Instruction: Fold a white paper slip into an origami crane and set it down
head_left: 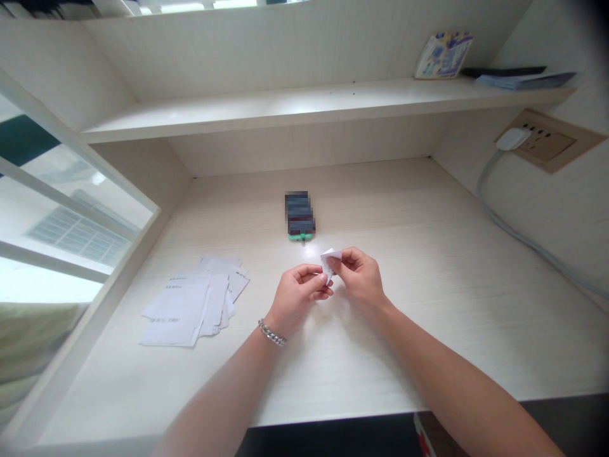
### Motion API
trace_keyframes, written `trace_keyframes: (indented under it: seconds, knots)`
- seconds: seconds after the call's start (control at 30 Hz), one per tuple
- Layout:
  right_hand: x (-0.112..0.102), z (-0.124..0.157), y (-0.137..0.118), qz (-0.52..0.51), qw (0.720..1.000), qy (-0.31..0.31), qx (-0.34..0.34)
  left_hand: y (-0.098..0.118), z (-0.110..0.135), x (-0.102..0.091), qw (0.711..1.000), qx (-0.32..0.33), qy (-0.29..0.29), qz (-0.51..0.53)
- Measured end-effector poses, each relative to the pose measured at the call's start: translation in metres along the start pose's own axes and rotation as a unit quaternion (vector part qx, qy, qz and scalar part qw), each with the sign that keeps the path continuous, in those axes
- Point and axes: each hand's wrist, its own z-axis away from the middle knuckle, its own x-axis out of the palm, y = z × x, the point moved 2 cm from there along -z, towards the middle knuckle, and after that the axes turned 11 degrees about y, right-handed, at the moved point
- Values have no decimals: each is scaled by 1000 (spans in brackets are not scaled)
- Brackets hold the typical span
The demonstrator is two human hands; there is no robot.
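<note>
A small folded piece of white paper (329, 261) is pinched between both hands just above the pale wooden desk (428, 254). My left hand (297, 295), with a metal bracelet at the wrist, has its fingers curled onto the paper's lower edge. My right hand (360, 277) grips the paper's upper part with thumb and fingers. A phone (299, 216) with a green case lies flat a little beyond the hands.
A loose pile of white printed sheets (193, 301) lies at the left. A shelf (285, 108) above carries a small card box (443, 55) and dark papers. A wall socket with a white plug (511, 138) and a grey cable sits at the right. A window is on the left.
</note>
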Motion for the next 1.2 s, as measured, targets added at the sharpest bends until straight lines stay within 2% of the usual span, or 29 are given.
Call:
trace_keyframes:
  seconds: [0.1,0.43,0.73,0.87,1.03,1.2]
  knots:
    - [0,-1,1,-1,1000,10,-2,0,2,1,1000,-14,-9,12]
    - [-1,-2,2,-6,1000,11,-14,1,2,-1,1000,-1,4,-2]
    - [-1,-3,3,-22,1000,16,-5,2,3,-2,998,-46,-33,38]
    - [-1,-2,3,-22,1000,18,-13,4,3,-2,998,-53,-29,29]
    - [0,0,2,-12,999,10,-28,2,1,-1,999,-29,1,-16]
    - [1,0,2,-15,1000,4,-18,2,2,-3,999,-12,-8,-34]
